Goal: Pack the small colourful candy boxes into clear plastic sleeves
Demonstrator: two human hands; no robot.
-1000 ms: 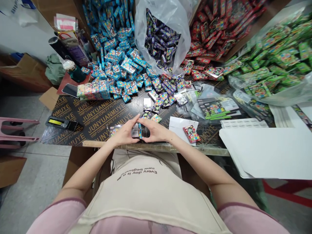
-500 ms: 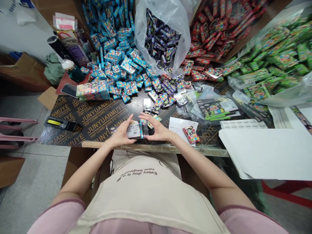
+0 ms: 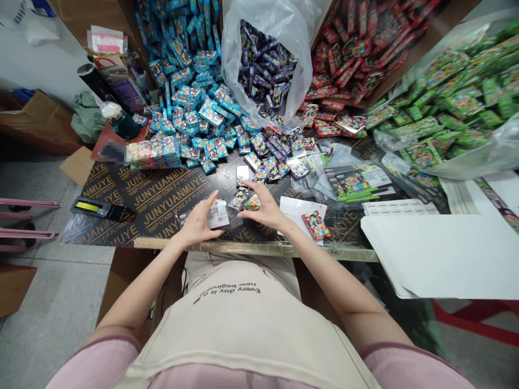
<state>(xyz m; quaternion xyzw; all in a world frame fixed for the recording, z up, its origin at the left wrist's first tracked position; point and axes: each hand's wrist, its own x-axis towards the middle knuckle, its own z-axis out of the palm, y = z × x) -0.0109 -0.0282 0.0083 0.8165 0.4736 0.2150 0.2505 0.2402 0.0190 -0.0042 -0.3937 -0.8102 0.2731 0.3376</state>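
A small pale packet with a printed barcode (image 3: 219, 215) lies in the curve of my left hand (image 3: 197, 221). The thumb and fingers of that hand bend round its near and far edges; the part under the palm is hidden. Just to the right, my right hand (image 3: 265, 208) has its thumb and fingers apart with nothing visibly gripped. By its fingertips lie a small purple box (image 3: 240, 198) and a green box (image 3: 253, 202), the latter partly covered by the hand. A silvery box (image 3: 243, 173) lies behind them.
Heaps of blue boxes (image 3: 203, 102), purple boxes in a plastic bag (image 3: 300, 86), red boxes (image 3: 357, 59) and green boxes (image 3: 466, 102) line the back. A red box (image 3: 315, 225) lies on white paper. White sheets (image 3: 441, 254) overhang at right; a black tool (image 3: 97, 208) sits at left.
My right hand has drawn slightly away from the packet, and the purple box now shows between them. The blue edge at the packet's right side is no longer visible.
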